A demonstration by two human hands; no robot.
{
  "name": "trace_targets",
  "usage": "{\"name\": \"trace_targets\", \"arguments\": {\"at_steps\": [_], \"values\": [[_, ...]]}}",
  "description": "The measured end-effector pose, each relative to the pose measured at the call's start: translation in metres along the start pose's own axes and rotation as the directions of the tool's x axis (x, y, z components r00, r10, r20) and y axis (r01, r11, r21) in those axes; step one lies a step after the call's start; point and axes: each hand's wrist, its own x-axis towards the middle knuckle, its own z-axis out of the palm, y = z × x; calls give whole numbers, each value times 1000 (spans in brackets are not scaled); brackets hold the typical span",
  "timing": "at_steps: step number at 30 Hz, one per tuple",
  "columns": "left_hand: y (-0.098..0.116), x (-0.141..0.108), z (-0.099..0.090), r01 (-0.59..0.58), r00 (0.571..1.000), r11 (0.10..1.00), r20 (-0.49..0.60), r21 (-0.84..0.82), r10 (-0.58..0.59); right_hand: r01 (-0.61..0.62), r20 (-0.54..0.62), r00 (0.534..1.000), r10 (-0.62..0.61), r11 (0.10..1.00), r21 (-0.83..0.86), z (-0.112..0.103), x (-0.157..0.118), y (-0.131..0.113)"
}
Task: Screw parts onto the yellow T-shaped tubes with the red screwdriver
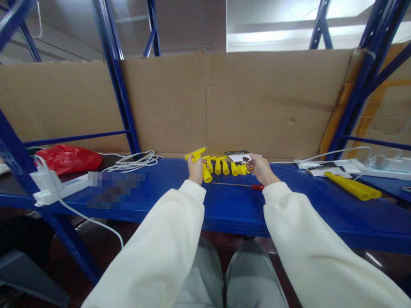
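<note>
My left hand [195, 169] is closed around yellow plastic pieces; one flared yellow tube [207, 174] points down toward me beside the fingers, and a thinner yellow part [196, 153] sticks out above them. Between my hands, several yellow tubes [225, 167] lie in a row, with smaller yellow bits [244, 169] at the right end. My right hand [260, 168] pinches the right side of a black-and-white printed card [239, 156], held just behind the row. Below that hand, a screwdriver with a red handle [257, 187] lies with its shaft toward the left.
The blue shelf [176, 207] is backed by cardboard [261, 102] between blue posts. At left are a red plastic bag [68, 159], a white power strip [64, 188] and coiled white cable [138, 160]. Yellow cones [354, 187], another printed card [328, 169] and more power strips lie right.
</note>
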Motion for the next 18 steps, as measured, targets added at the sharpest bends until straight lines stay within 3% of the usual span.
{"name": "trace_targets", "arguments": {"at_steps": [3, 6, 18], "values": [[1, -2, 0, 9, 999, 1000, 42, -14, -8, -45, -77, 996, 42, 998, -36, -8, 0, -5], [-1, 2, -1, 15, 998, 1000, 58, -6, -15, -11, -151, 989, 7, 1000, -23, -17, 4, -10], [-11, 16, -5, -9, 1000, 1000, -9, 20, 9, 83, -127, 989, -77, 996, 38, -35, 15, -13]]}}
